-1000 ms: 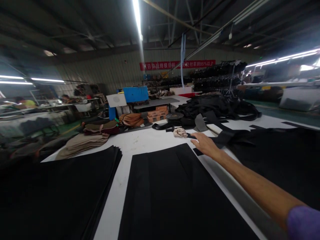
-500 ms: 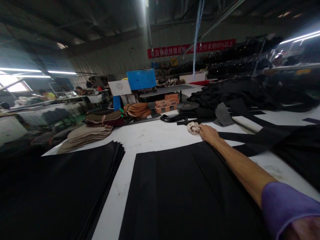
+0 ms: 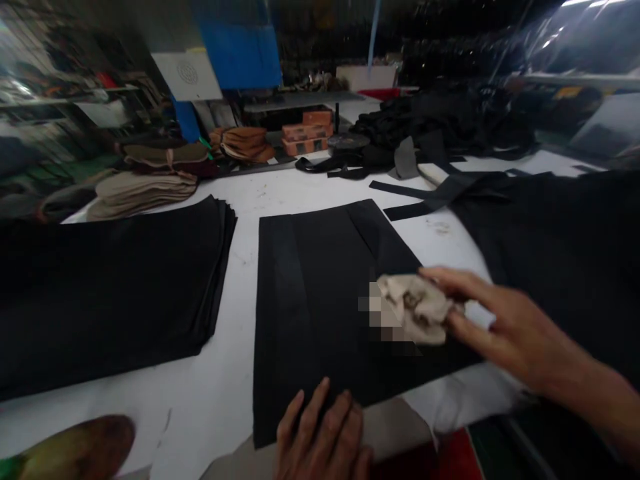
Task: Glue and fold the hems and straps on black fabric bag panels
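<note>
My right hand (image 3: 505, 327) holds a crumpled beige cloth (image 3: 417, 307) between thumb and fingers, over the right part of a black fabric panel (image 3: 320, 287). Part of the cloth's left side is blurred by blocky pixels. The panel lies flat on the white table, with a folded strip along its left side and a slanting seam or fold near its top right. At the panel's near edge, my left hand (image 3: 323, 433) rests with its fingers stretched out on the fabric. Its wrist is out of view.
A stack of black panels (image 3: 115, 287) covers the left of the white table (image 3: 210, 400). Beige pieces (image 3: 145, 190), brown pieces (image 3: 247, 143) and orange-brown blocks (image 3: 306, 137) stand at the back. Black fabric (image 3: 565, 247) spreads on the right. A brownish rounded object (image 3: 83, 447) sits front left.
My right hand has come back from the panel's far edge, bringing the cloth nearer. My left hand has appeared at the near edge. The view has tilted down.
</note>
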A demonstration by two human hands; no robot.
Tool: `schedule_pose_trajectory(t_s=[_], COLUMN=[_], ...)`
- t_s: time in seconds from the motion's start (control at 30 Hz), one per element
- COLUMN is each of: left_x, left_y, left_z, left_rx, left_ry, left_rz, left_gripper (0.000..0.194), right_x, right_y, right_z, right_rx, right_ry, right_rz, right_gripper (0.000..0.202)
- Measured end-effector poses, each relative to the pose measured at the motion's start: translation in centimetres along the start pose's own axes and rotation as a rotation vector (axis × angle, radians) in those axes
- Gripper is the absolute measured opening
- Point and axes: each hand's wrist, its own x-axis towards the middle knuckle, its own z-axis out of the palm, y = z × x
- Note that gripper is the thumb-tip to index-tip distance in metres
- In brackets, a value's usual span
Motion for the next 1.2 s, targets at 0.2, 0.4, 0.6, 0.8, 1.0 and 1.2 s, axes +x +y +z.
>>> schedule_pose_trajectory(t_s=[0.2,0.4,0.6,0.8,1.0,1.2], left_x=[1.5,1.4,1.2,1.1,1.2,1.3], left_y=[0.6,1.1,1.2,1.0,1.1,1.0], left_z=[-2.4,-2.5,-2.2,-2.3,-2.2,-2.4], left_rx=[0.021,-0.005,-0.013,-0.027,-0.018,-0.007], left_ry=[-0.164,-0.176,-0.164,-0.151,-0.145,-0.171], left_rz=[0.041,-0.007,-0.028,0.0,0.021,0.039], left_gripper=[0.022,0.021,0.018,0.025,0.027,0.029], right_x=[-9.0,-7.9,-8.3,-10.7,-10.8,-11.1], right_y=[-4.0,-5.8,-4.9,-3.8,-4.0,-5.5], right_z=[7.3,9.1,8.6,6.8,6.4,7.6], right_rx=[-0.098,-0.292,-0.152,0.005,-0.034,-0.009], right_ry=[-0.135,-0.204,-0.229,-0.308,-0.226,-0.287], right_rz=[-0.068,-0.087,-0.111,-0.141,-0.068,-0.062], right_gripper=[0.048,0.04,0.029,0.033,0.035,0.032])
